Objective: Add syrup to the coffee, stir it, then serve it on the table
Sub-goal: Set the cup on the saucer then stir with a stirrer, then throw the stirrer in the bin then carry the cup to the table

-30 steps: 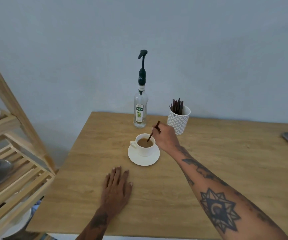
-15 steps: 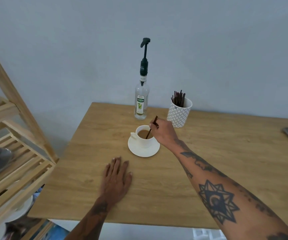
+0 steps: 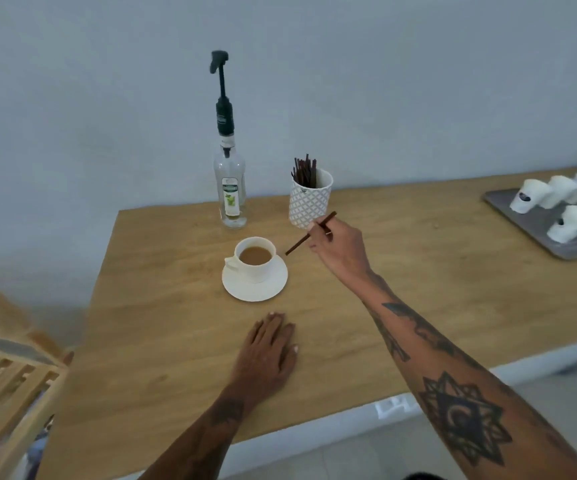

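Observation:
A white cup of milky coffee [image 3: 255,258] stands on a white saucer [image 3: 254,289] on the wooden table [image 3: 436,289]. Behind it is a clear syrup bottle [image 3: 229,188] with a dark pump. My right hand [image 3: 339,249] pinches a dark stir stick [image 3: 309,234], held in the air to the right of the cup, outside the coffee. My left hand [image 3: 269,355] lies flat on the table in front of the saucer, holding nothing.
A patterned white holder [image 3: 309,202] with several stir sticks stands right of the bottle. A grey tray [image 3: 543,233] with several white paper cups lying on it sits at the far right. A wooden rack [image 3: 6,382] stands at the left.
My right hand has lifted the stir stick out of the coffee and moved it right, clear of the cup. The camera view has swung right, bringing the tray into sight.

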